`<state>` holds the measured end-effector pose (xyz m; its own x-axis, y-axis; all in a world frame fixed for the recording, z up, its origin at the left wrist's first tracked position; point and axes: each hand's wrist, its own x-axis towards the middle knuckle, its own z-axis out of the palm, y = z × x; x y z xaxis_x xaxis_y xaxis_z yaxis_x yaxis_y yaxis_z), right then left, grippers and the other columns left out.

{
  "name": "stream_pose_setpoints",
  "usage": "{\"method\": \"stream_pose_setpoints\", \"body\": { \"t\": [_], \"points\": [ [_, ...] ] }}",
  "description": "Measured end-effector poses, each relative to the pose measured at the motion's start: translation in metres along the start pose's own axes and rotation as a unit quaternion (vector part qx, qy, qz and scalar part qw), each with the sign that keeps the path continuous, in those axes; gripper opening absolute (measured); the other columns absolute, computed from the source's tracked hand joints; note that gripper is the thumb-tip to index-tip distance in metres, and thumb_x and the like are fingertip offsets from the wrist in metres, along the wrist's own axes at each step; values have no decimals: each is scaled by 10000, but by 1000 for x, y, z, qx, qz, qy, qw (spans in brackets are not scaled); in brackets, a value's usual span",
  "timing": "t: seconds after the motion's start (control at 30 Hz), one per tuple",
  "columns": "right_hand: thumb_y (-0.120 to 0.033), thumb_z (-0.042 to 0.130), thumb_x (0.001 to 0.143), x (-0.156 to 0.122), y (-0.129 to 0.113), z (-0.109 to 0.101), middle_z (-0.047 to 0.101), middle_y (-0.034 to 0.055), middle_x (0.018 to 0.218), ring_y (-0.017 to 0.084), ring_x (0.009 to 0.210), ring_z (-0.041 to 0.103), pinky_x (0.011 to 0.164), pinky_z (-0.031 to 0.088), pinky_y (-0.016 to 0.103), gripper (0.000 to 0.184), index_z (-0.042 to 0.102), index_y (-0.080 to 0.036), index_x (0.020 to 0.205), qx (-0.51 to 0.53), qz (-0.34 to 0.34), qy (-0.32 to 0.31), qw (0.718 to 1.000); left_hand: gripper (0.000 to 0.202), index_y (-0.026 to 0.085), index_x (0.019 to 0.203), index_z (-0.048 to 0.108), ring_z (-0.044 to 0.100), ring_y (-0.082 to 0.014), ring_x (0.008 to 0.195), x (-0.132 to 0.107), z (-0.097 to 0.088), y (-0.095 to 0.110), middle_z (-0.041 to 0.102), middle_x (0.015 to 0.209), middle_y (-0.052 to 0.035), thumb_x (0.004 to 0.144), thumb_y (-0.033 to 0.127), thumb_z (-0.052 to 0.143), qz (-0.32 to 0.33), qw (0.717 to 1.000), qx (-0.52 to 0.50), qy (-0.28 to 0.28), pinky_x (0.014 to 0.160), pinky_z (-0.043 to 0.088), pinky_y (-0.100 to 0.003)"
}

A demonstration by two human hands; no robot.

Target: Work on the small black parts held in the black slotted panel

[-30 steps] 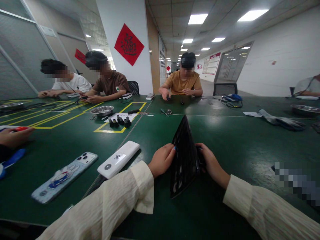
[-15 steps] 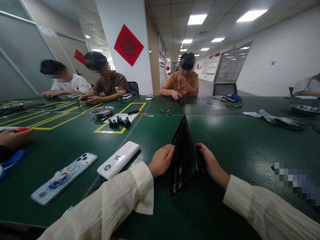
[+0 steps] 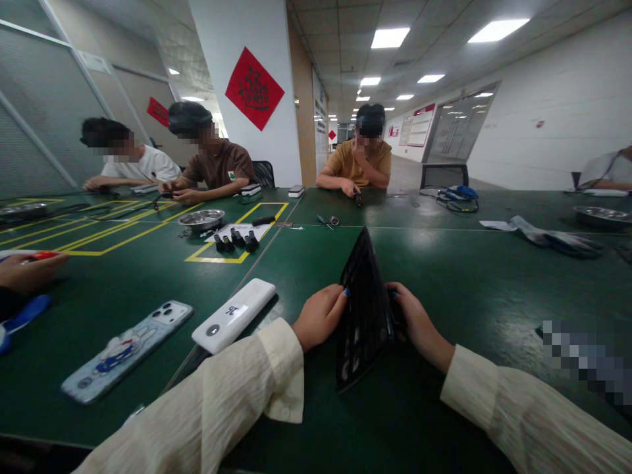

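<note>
Upright on its edge in front of me is a thin, flat black case [image 3: 364, 316], its gridded face turned to the left; its exact kind is unclear. My left hand [image 3: 320, 317] is closed at its left side, thumb pressed on that face, with a small blue spot at the thumb tip. On the opposite side my right hand [image 3: 419, 319] grips it, fingers partly hidden behind a dark part. Left of my left hand lie a white power bank [image 3: 234, 316] marked 26 and a phone [image 3: 127, 352] in a cartoon case.
A metal bowl [image 3: 201, 220] and several black cylindrical parts [image 3: 237, 240] stand farther left on the green table [image 3: 296, 257]. A co-worker's hand [image 3: 34, 271] enters at the left edge. Gloves [image 3: 553, 238] lie at right. Other people sit across the table.
</note>
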<state>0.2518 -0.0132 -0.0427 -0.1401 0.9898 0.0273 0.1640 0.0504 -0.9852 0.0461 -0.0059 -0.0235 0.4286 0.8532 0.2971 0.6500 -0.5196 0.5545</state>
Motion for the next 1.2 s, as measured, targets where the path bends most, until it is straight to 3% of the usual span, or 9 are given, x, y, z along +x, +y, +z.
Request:
{"method": "stream_pose_setpoints", "body": {
  "t": [1.2],
  "points": [
    [-355,315,849,-1,-1,0,492,-27,634,98,404,469,288,318,179,289,474,-200,1034,8,2,-2,1000,364,178,707,447,510,-151,706,0,0,-1,513,735,-26,931,348,215,17,1000,0,6,682,402,-278]
  ]
}}
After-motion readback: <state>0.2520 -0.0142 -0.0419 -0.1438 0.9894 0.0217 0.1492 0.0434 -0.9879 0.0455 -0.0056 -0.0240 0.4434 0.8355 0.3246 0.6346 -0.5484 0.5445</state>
